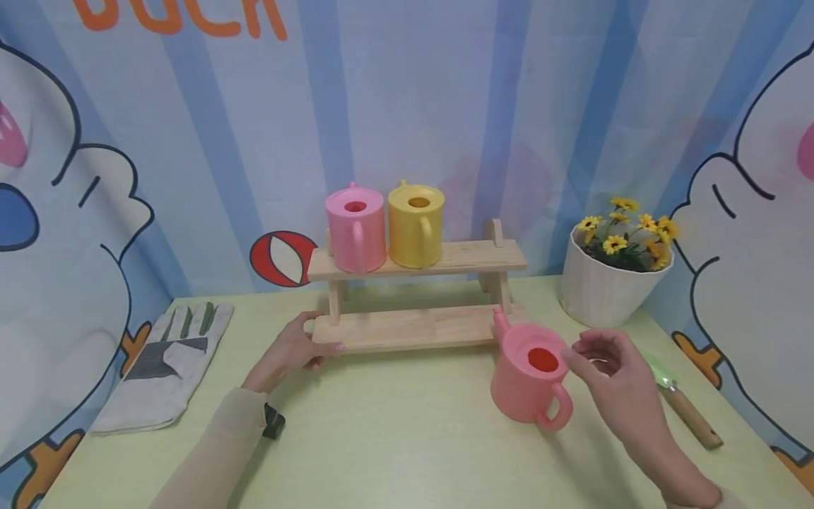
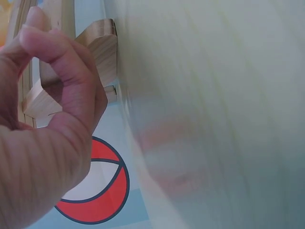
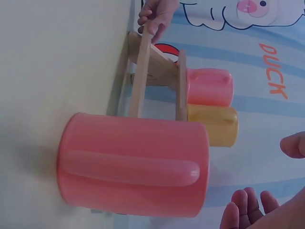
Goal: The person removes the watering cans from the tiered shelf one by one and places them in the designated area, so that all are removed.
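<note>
My left hand (image 1: 295, 348) grips the left end of the lower board of a two-tier wooden shelf (image 1: 407, 329), thumb on the near side. In the left wrist view, curled fingers (image 2: 78, 88) lie around that board end. A pink watering can (image 1: 524, 375) stands in front of the shelf's right end, spout toward the shelf and handle toward me. Just right of it is my right hand (image 1: 620, 392), fingers loosely bent and holding nothing. The right wrist view shows a gap between this hand (image 3: 267, 210) and the can (image 3: 133, 164).
On the upper tier stand another pink watering can (image 1: 356, 230) and a yellow one (image 1: 416, 226). A white pot of yellow flowers (image 1: 610, 283) is at the back right, near a trowel (image 1: 693, 417). Work gloves (image 1: 168, 375) lie at left. A printed curtain (image 1: 413, 92) hangs behind.
</note>
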`<action>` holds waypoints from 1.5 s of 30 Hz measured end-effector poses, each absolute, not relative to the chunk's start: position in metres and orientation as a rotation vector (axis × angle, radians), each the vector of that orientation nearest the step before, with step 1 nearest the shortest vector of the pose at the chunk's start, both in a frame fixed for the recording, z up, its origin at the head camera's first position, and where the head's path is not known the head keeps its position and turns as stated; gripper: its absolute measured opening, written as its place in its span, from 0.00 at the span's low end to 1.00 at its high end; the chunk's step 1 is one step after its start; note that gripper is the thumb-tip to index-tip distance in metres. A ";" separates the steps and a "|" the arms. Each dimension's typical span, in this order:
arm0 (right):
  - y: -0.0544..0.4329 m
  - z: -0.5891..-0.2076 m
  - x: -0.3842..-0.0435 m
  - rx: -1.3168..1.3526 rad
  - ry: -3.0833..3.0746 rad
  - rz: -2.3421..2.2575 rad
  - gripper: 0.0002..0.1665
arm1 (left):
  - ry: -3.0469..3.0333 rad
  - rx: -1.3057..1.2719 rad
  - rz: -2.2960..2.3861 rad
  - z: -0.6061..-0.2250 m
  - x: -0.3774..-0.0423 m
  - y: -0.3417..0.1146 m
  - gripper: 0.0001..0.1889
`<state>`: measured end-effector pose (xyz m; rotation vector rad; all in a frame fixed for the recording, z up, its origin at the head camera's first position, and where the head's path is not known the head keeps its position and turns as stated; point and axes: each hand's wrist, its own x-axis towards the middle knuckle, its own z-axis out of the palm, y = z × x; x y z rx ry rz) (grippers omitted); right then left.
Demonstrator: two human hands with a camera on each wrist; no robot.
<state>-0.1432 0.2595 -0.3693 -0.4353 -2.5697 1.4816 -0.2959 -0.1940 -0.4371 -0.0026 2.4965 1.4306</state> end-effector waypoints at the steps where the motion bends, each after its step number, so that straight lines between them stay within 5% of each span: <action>1: 0.258 -0.366 -0.145 -0.378 -2.583 1.470 0.39 | 2.495 0.001 1.434 -0.437 -0.296 -0.194 0.51; 17: 0.205 -0.328 -0.188 0.122 -2.504 1.469 0.25 | 2.482 -0.018 1.441 -0.437 -0.297 -0.193 0.51; 45: 0.116 -0.291 -0.306 0.094 -2.558 1.491 0.27 | 2.491 0.002 1.448 -0.435 -0.296 -0.195 0.53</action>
